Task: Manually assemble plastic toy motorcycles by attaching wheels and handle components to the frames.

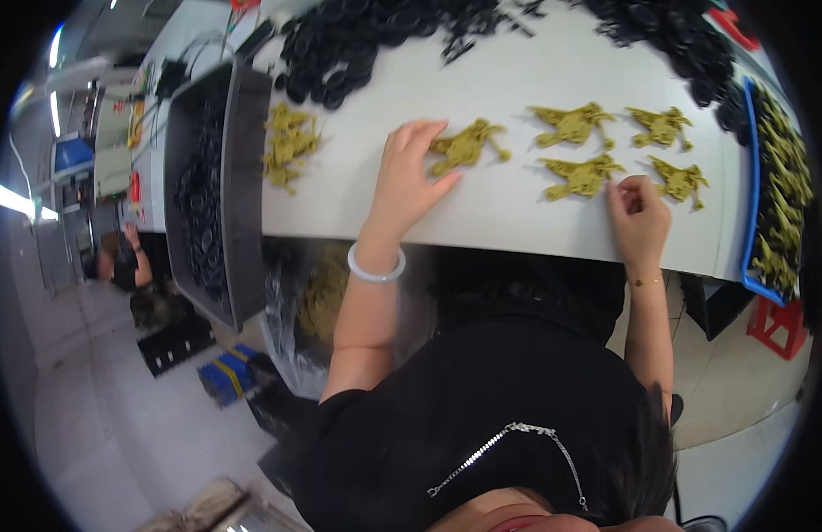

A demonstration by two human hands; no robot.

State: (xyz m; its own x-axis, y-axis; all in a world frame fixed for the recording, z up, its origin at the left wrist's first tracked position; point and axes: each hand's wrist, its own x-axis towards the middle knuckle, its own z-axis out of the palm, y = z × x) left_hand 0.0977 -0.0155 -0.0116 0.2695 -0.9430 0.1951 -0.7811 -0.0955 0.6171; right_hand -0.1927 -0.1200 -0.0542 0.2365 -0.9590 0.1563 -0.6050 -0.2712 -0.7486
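On the white table (508,213) lie several olive-yellow moulded plastic pieces with irregular jutting arms. My left hand (408,177) has its thumb and fingers apart around the left end of one piece (468,146). Whether it touches that piece I cannot tell. My right hand (639,213) is curled, its fingertips at the right end of the lower middle piece (577,177); what they pinch, if anything, is hidden. Just beyond that hand sits a lower right piece (683,180). Farther back are an upper middle piece (572,126) and an upper right piece (661,129).
A grey bin (249,195) of black parts stands left, beside a yellow cluster (288,146). Black ring-shaped parts (340,53) pile along the back. At right is a blue tray (749,186) of yellow pieces. A plastic bag (282,332) hangs below the table edge. Another person (127,266) is far left.
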